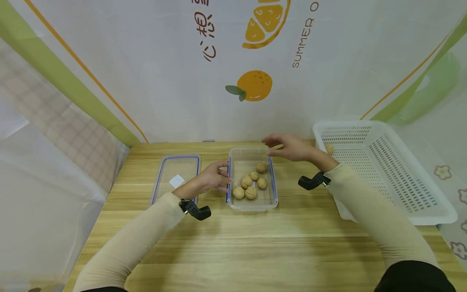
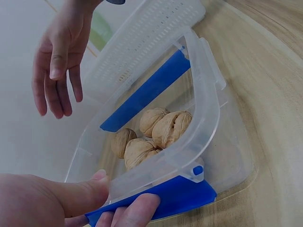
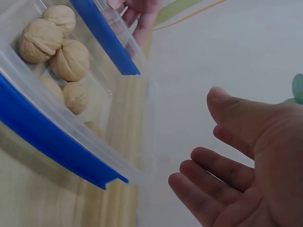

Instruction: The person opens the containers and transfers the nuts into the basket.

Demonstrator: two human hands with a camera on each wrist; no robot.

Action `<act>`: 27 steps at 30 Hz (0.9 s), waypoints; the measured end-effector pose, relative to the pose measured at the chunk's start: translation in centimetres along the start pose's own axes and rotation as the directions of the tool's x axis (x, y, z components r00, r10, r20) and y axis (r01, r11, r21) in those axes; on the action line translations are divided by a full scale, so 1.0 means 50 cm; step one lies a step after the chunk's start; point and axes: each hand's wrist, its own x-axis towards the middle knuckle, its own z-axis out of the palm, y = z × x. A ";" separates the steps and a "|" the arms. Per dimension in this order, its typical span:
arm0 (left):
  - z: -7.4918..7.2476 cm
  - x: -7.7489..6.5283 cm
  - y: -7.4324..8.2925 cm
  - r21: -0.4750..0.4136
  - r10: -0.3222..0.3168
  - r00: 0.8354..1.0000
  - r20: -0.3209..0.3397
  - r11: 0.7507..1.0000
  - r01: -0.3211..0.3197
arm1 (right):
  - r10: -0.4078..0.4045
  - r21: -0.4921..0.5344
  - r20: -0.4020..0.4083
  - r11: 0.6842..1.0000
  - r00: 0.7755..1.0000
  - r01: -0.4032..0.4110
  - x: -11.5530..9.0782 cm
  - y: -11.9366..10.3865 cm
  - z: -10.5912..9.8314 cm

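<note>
A clear plastic food container [image 1: 251,207] with blue side clips [image 2: 180,196] holds several walnuts [image 1: 246,181] on its floor. At its left wall, my left hand [image 1: 213,177] pinches the rim and clip, thumb on the upper edge and fingers against the outside of the blue clip. My right hand [image 1: 288,147] is above the far right corner of the container. Its fingers are spread and relaxed, with nothing in them, as the right wrist view [image 3: 246,165] shows.
Left of the container lies its clear lid [image 1: 180,162] with a blue seal and a white square label [image 1: 177,181], partly behind my left arm. A white perforated basket [image 1: 430,211] stands at the right, with a walnut [image 1: 330,149] by its left wall. A printed curtain hangs behind the wooden table [image 1: 255,251].
</note>
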 end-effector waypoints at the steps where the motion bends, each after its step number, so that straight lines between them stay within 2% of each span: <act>1: 0.000 0.000 0.000 0.000 -0.001 1.000 -0.001 1.000 0.001 | -0.004 0.004 0.005 1.000 1.000 0.004 0.002 0.000 0.004; 15: -0.001 -0.001 0.000 0.001 0.001 1.000 -0.001 1.000 -0.001 | -0.026 0.052 0.060 0.998 0.998 0.023 0.042 0.013 0.051; 27: 0.003 0.001 0.001 -0.006 -0.002 1.000 -0.007 1.000 0.002 | -0.018 -0.104 0.124 0.994 0.992 0.031 0.070 0.020 0.065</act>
